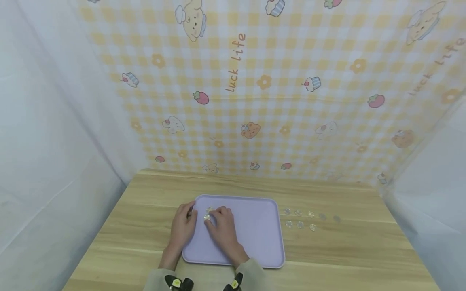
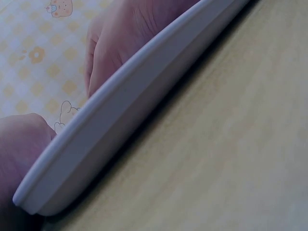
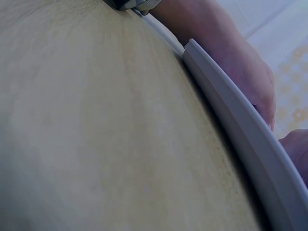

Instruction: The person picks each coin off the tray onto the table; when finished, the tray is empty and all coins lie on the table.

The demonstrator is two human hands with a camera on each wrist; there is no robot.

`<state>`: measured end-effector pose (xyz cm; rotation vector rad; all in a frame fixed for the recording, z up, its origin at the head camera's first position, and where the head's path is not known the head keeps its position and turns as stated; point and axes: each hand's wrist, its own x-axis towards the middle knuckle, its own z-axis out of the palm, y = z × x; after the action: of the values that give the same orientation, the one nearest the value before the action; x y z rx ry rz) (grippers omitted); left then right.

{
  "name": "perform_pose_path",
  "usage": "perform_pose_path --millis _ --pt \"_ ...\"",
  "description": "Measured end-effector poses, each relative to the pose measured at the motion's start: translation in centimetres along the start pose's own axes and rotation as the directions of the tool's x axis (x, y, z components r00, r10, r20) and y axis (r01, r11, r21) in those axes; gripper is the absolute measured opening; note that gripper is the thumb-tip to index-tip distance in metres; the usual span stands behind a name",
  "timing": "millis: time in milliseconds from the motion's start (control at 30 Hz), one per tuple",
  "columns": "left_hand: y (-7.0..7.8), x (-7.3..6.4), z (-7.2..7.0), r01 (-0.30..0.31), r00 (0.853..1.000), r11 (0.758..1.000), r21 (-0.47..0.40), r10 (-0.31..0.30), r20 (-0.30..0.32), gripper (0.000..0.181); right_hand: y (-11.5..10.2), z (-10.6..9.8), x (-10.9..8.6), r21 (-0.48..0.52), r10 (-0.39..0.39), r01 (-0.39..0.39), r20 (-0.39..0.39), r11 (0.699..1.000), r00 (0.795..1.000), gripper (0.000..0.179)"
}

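Note:
A lavender tray (image 1: 255, 230) lies on the wooden table. My left hand (image 1: 183, 225) is at its left rim, thumb on the inner side and fingers bent over the edge. My right hand (image 1: 223, 228) is over the left part of the tray, thumb and forefinger closing on a small shiny, coin-like disc (image 1: 207, 217). Another small disc (image 1: 209, 209) shows just beyond it by the forefinger. In the left wrist view the tray's wall (image 2: 120, 101) partly hides the right hand (image 2: 125, 41). In the right wrist view the left hand (image 3: 236, 62) is behind the tray's wall (image 3: 240, 115).
To the right of the tray, several similar discs (image 1: 300, 224) lie in two rows on the wooden table (image 1: 346, 250). A yellow checked cloth (image 1: 284, 97) with cartoon prints hangs behind the table. Pale sheets (image 1: 54, 161) hang on both sides.

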<state>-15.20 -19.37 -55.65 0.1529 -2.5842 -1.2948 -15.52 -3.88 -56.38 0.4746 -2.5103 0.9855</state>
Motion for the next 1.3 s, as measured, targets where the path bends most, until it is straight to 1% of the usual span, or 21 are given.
perform_pose_path --millis 167,300,433,567,767,833,1000,1067,1167,1300 --pt "-0.1 -0.03 0.01 0.004 1.0 1.0 -0.001 -0.004 -0.005 0.039 -0.14 -0.05 0.0 -0.001 0.003 -0.003 0.014 1.0 1.0 0.026" --pt "-0.09 0.01 0.09 -0.015 1.0 1.0 -0.001 0.015 -0.021 0.038 -0.12 -0.05 0.02 -0.009 -0.007 0.007 0.008 1.0 1.0 0.021" --pt "-0.05 0.06 0.15 -0.018 1.0 1.0 -0.006 0.017 -0.021 0.038 -0.14 -0.15 0.02 -0.039 0.009 -0.008 0.005 0.999 1.0 0.019" --pt "0.04 0.03 0.13 -0.024 0.999 1.0 -0.008 0.024 -0.025 0.037 -0.13 -0.17 -0.01 -0.062 0.028 -0.029 -0.005 0.998 1.0 0.02" --pt "0.09 0.01 0.08 -0.03 0.999 1.0 -0.006 0.03 -0.033 0.037 -0.08 0.03 -0.04 -0.081 0.02 -0.022 -0.028 0.997 0.999 0.02" --pt "0.04 0.03 0.09 -0.021 1.0 1.0 -0.002 0.021 -0.023 0.037 -0.14 0.08 -0.02 -0.084 0.032 -0.034 -0.022 0.996 0.999 0.02" --pt "-0.03 0.02 0.04 -0.004 1.0 1.0 0.0 0.004 -0.002 0.038 -0.45 -0.07 0.1 -0.069 0.099 -0.097 0.028 0.993 0.995 0.021" --pt "0.0 0.0 -0.01 -0.005 1.0 1.0 0.0 0.005 -0.002 0.038 -0.51 -0.14 0.11 -0.059 0.109 -0.107 0.037 0.993 0.993 0.021" --pt "0.05 -0.02 -0.03 -0.015 1.0 1.0 0.005 0.015 -0.011 0.038 -0.44 -0.1 0.12 -0.049 0.097 -0.096 0.026 0.994 0.995 0.02" --pt "0.03 -0.06 0.05 -0.032 0.999 0.999 0.005 0.032 -0.032 0.038 -0.26 0.06 0.11 -0.048 0.05 -0.051 -0.004 0.998 0.999 0.018"
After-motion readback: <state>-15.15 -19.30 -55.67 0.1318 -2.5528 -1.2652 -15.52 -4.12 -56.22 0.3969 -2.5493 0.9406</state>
